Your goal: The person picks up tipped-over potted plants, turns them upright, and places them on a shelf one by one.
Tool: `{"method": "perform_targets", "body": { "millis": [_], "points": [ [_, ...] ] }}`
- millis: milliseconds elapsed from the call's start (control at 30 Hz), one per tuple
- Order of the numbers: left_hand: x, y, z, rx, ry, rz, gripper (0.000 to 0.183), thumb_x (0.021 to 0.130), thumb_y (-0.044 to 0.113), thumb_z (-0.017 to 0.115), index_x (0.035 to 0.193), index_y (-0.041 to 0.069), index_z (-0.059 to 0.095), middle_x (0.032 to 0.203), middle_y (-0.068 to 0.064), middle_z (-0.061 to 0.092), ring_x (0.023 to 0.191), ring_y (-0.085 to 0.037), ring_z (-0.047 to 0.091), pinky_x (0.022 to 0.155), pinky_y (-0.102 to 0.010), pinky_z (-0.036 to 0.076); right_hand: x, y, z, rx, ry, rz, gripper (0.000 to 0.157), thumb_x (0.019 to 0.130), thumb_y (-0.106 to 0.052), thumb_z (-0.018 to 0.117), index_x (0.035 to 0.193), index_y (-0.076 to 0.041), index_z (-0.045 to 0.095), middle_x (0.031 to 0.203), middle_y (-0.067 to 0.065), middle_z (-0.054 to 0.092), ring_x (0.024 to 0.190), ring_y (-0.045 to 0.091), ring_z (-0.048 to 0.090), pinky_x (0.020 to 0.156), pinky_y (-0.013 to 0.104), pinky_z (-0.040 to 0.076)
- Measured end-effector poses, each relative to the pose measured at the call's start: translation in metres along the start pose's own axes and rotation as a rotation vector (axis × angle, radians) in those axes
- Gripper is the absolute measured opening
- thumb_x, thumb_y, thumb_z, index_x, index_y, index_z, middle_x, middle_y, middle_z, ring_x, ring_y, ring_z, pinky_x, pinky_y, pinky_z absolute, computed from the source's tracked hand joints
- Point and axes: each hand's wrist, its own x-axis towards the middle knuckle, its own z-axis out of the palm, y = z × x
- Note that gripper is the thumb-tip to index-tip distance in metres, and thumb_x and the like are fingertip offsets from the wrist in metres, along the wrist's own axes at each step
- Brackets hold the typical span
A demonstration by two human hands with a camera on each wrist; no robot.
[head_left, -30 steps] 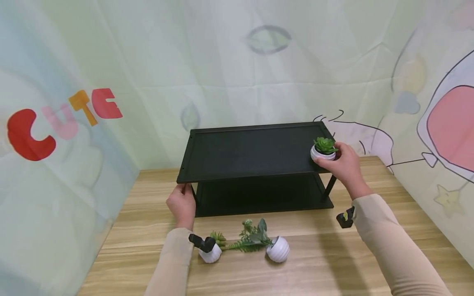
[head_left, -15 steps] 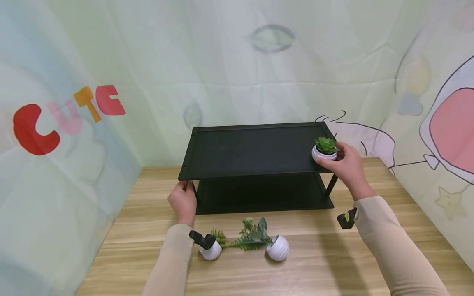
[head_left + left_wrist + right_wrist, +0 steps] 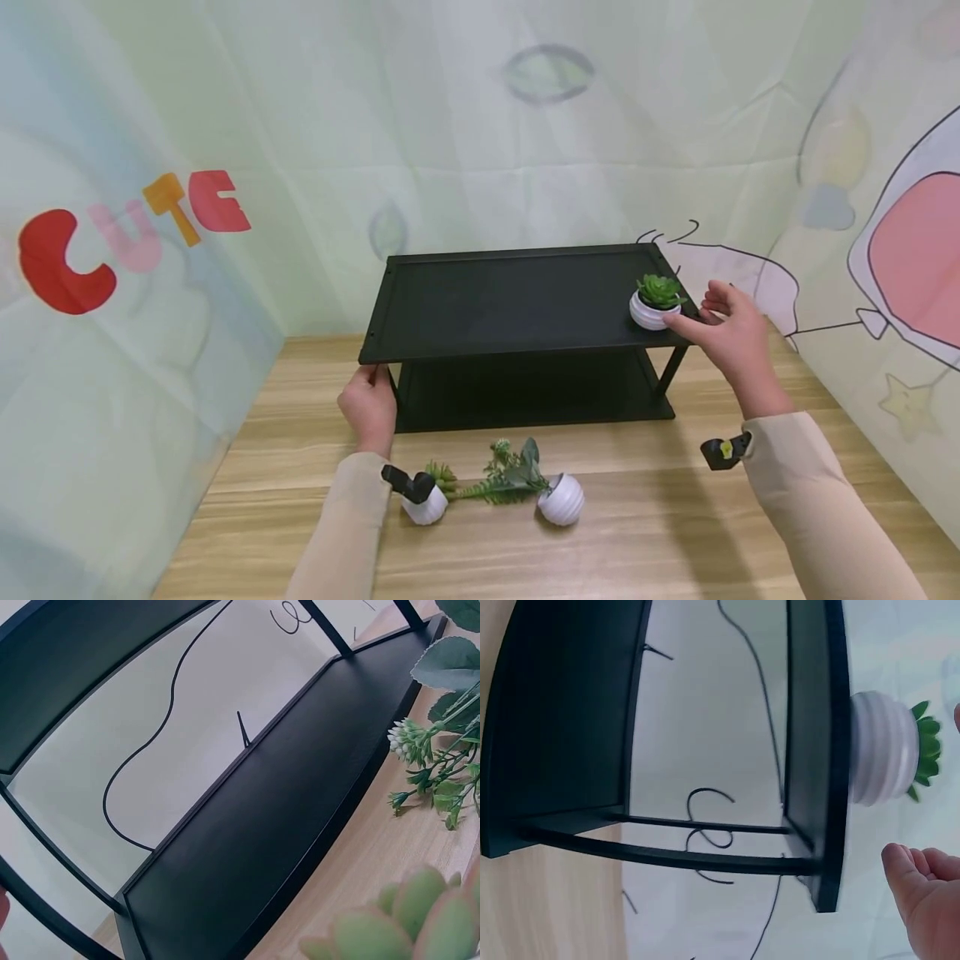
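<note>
A black two-tier shelf (image 3: pixel 517 304) stands on the table. At its left front upright, my left hand (image 3: pixel 367 408) grips the frame under the top board; in the left wrist view only a sliver of finger shows at the left edge. A succulent with green leaves in a white ribbed pot (image 3: pixel 655 310) sits upright on the top board, near the right front corner. Just to its right is my right hand (image 3: pixel 731 337), thumb stretched toward the pot and fingers parted from it. The right wrist view shows a gap between the thumb and the pot.
On the wooden table (image 3: pixel 300 500) before the shelf, a white pot with leafy greenery (image 3: pixel 562 500) lies on its side. Left of it is another small potted succulent (image 3: pixel 426 506), partly behind the left wrist's camera. A printed cloth (image 3: pixel 465 125) hangs behind and at both sides.
My right hand has let go of the succulent pot and drawn back to the right. The pot stays on the top board. My left hand keeps its place on the shelf.
</note>
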Motion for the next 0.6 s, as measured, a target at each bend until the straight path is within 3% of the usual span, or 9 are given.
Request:
{"method": "perform_targets", "body": {
  "millis": [300, 400, 600],
  "points": [
    [-0.001, 0.001, 0.000, -0.013, 0.005, 0.003, 0.019, 0.089, 0.014, 0.060, 0.084, -0.001, 0.071, 0.082, -0.018, 0.070, 0.071, -0.033, 0.063, 0.064, -0.043, 0.045, -0.016, -0.015, -0.005, 0.040, -0.002, -0.022, 0.081, 0.079, -0.029, 0.072, 0.141, 0.002, 0.031, 0.130, 0.019, 0.044, 0.117, 0.032, 0.045, 0.091, 0.013, 0.040],
    [-0.001, 0.000, 0.000, -0.017, 0.002, -0.003, 0.019, 0.089, 0.014, 0.060, 0.085, -0.001, 0.071, 0.082, -0.018, 0.070, 0.071, -0.033, 0.063, 0.065, -0.043, 0.045, -0.024, -0.018, -0.004, 0.050, -0.004, -0.037, 0.079, 0.078, -0.026, 0.073, 0.140, 0.002, 0.032, 0.128, 0.019, 0.045, 0.116, 0.030, 0.046, 0.089, 0.009, 0.040],
    [-0.001, 0.000, 0.001, -0.023, -0.007, -0.018, 0.018, 0.089, 0.014, 0.060, 0.087, -0.001, 0.071, 0.084, -0.018, 0.070, 0.073, -0.032, 0.063, 0.066, -0.043, 0.046, -0.040, -0.018, 0.004, 0.073, -0.003, -0.073, 0.074, 0.076, -0.020, 0.076, 0.136, 0.002, 0.039, 0.122, 0.018, 0.048, 0.104, 0.011, 0.048, 0.085, 0.007, 0.041]
  ]
}}
